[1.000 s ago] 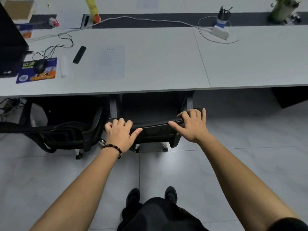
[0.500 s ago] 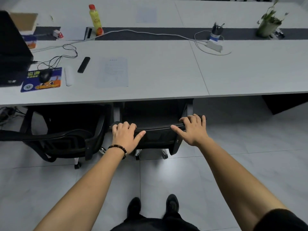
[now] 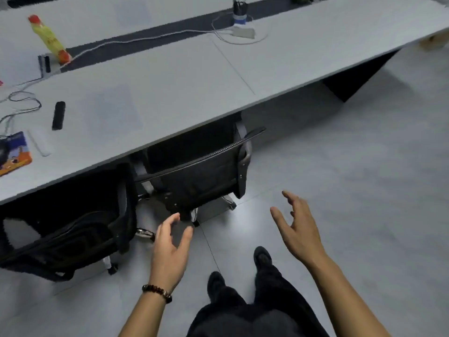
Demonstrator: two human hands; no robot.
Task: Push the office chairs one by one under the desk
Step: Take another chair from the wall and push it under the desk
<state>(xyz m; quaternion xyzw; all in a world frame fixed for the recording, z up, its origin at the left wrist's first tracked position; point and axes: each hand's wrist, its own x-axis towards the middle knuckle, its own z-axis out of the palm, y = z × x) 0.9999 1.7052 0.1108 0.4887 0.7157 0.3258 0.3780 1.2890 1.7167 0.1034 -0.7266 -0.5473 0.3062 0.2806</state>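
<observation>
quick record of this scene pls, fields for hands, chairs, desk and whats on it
left hand: open, holds nothing, low in front of the right chair
right hand: open, in the air, holds nothing
right chair: seat under the desk, backrest outside its edge
left chair: beside it, backrest also outside the edge
on desk: bottle, remote, mouse pad, power strip

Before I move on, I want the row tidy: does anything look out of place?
The left chair stands farther out from the desk than the middle chair, whose seat is tucked under.
</observation>
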